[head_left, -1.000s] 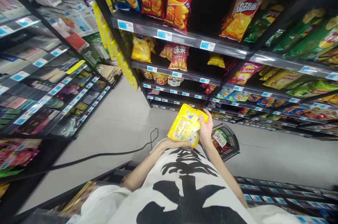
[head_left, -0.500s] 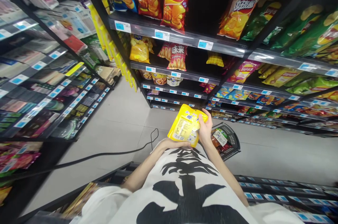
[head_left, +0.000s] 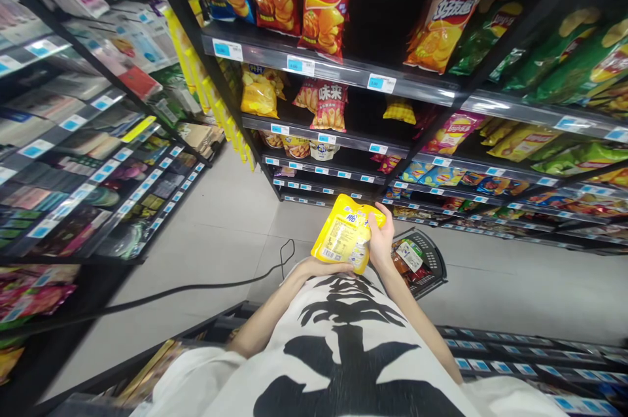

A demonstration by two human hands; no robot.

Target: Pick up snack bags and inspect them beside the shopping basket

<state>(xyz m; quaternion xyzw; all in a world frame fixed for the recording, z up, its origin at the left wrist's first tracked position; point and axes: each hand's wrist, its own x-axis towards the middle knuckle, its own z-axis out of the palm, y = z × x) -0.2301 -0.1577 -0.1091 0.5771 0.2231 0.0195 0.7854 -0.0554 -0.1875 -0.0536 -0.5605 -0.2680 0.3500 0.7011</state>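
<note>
A yellow snack bag (head_left: 343,234) with blue lettering and a printed label is held up in front of my waist, tilted, its printed side facing me. My right hand (head_left: 381,238) grips its right edge, thumb over the front and fingers behind. Along the bottom edge lies my left hand (head_left: 328,268), supporting the bag from below; its fingers are partly hidden by the bag. Just beyond my right forearm, a dark shopping basket (head_left: 432,256) stands on the floor with packaged items in it.
Ahead rises a black snack shelf (head_left: 338,73) with chip bags (head_left: 326,1) and price tags. Another shelf (head_left: 93,168) of small packages stands at the left. A black cable (head_left: 196,286) crosses the grey floor (head_left: 220,220). Low shelving (head_left: 515,358) runs close behind me.
</note>
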